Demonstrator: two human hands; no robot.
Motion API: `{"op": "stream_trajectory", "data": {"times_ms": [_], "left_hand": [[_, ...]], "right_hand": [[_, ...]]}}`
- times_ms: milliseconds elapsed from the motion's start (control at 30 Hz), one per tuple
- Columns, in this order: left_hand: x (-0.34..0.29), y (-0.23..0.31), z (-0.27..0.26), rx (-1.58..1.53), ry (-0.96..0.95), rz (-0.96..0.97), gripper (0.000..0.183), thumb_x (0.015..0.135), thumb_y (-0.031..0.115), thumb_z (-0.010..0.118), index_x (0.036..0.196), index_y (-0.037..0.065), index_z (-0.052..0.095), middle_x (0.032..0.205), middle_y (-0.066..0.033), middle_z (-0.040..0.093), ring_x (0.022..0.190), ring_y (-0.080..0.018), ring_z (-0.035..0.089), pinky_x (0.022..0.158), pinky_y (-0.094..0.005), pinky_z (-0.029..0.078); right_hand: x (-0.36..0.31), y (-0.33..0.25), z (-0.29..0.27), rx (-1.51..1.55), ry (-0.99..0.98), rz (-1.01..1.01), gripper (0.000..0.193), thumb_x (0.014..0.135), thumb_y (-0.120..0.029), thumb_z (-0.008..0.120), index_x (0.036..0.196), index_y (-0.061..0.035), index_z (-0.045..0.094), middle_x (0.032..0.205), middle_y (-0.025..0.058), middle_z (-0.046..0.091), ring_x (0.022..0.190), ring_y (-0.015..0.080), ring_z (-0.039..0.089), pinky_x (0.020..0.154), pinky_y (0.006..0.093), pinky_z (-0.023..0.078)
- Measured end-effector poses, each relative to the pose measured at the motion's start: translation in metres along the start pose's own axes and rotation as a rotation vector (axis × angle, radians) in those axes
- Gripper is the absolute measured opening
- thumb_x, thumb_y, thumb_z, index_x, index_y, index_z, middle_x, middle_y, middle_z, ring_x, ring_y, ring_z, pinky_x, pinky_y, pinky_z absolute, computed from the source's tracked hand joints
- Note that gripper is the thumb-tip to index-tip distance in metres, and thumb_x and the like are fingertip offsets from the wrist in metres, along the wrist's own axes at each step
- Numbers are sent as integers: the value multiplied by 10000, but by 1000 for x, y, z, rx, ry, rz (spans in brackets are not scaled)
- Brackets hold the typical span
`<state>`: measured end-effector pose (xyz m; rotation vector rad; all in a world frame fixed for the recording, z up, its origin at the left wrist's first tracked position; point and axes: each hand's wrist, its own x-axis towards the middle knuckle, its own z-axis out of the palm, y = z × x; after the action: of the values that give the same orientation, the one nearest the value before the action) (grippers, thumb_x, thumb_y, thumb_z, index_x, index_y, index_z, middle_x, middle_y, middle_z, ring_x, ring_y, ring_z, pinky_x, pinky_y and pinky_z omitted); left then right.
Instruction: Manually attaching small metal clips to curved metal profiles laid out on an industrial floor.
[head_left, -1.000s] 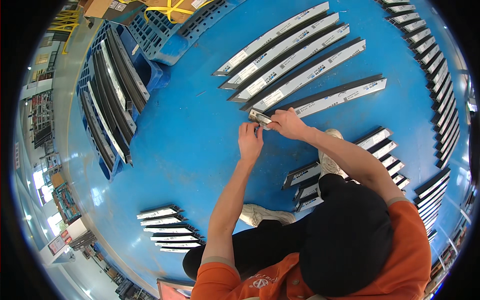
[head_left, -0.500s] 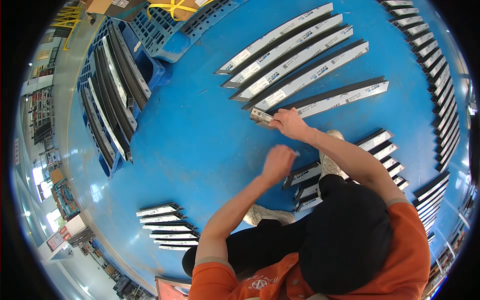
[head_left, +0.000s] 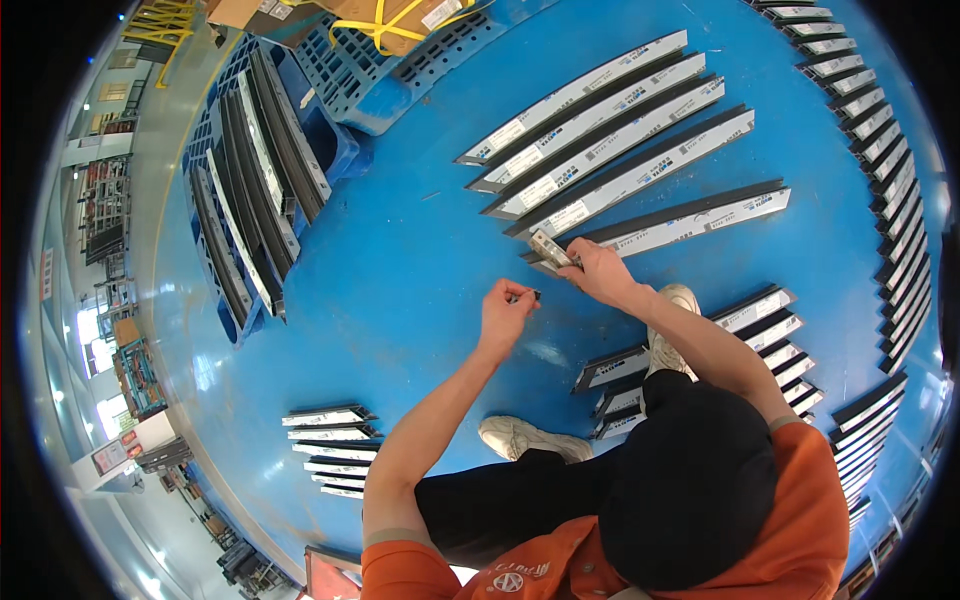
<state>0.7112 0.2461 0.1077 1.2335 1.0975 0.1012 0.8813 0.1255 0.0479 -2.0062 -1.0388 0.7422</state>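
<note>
My right hand (head_left: 602, 274) is closed around a small silver metal block (head_left: 552, 249), perhaps a corner bracket. It sits at the near-left end of a black frame profile (head_left: 700, 219) with a white labelled face, lying on the blue floor. Whether the block touches that end I cannot tell. To the left and lower, my left hand (head_left: 504, 322) pinches a small dark piece (head_left: 529, 296), too small to name. Just beyond the nearest profile, several similar profiles (head_left: 640, 166) lie side by side, their ends cut at an angle.
More profiles (head_left: 750, 315) lie around my right shoe (head_left: 680, 300), and a short stack (head_left: 335, 450) lies at left. A blue pallet (head_left: 222, 190) carries long dark profiles. Another pallet (head_left: 365, 100) bears a cardboard box (head_left: 395, 25) with yellow straps. A long row (head_left: 895, 200) lines the right.
My left hand has drawn back to the left with the small dark piece showing. In my right hand the metal block has turned more upright. The whole view has shifted slightly.
</note>
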Motion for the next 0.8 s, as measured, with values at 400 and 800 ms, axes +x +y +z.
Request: {"op": "stream_trajectory", "data": {"times_ms": [400, 800], "left_hand": [[22, 12, 8, -244, -107, -262, 208, 944, 164, 466, 794, 52, 559, 731, -60, 508, 650, -154, 469, 545, -268, 371], [21, 84, 78, -70, 81, 339, 283, 1048, 69, 441, 1289, 19, 581, 1126, -107, 670, 809, -174, 625, 718, -274, 507]], "right_hand": [[-2, 6, -8, -184, 44, -56, 173, 889, -210, 699, 911, -51, 634, 882, 142, 648, 737, 349, 643, 668, 425, 530], [23, -20, -47, 750, 73, 287, 224, 958, -189, 631, 1088, -10, 666, 1020, 116, 683, 834, 261, 652, 748, 375, 537]]}}
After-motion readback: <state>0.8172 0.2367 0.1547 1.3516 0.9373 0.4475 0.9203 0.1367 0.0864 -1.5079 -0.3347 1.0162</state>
